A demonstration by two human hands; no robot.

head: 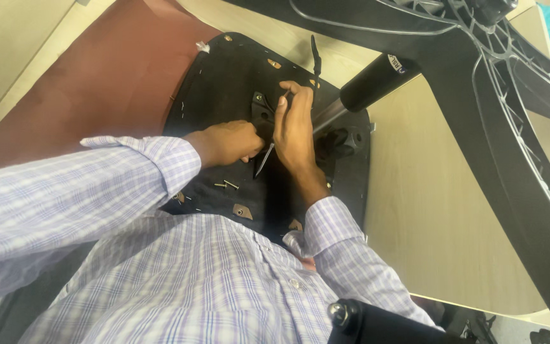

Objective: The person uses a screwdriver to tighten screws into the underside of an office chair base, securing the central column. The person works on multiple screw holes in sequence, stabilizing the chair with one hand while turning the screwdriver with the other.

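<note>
Filling the near edge of the view, a checked lilac shirt (211, 286) and its two sleeves lead up to the hands, with a black caster wheel (345, 315) poking in at the bottom. Just beyond the shirt lies the upturned underside of a chair seat (224, 83), black, resting on a pale wooden table (440, 210), and two loose screws (226, 185) lie on it near the left cuff. The left hand (227, 143) is curled into a fist, pressed down on the black metal mounting plate (262, 108) at the middle of the seat; what it grips inside the fist cannot be made out. Right beside it, almost touching, the right hand (294, 127) is closed around a slim metal tool (266, 159), whose shiny end sticks out below the palm while the fingers pinch its upper end against the plate. A black knob (345, 141) sits just right of that wrist. Farther off, the chair's gas cylinder (370, 83) slants up from the plate to the black star base (498, 76), which arches over the table. To the left, a brown seat back (97, 83) stretches away.
</note>
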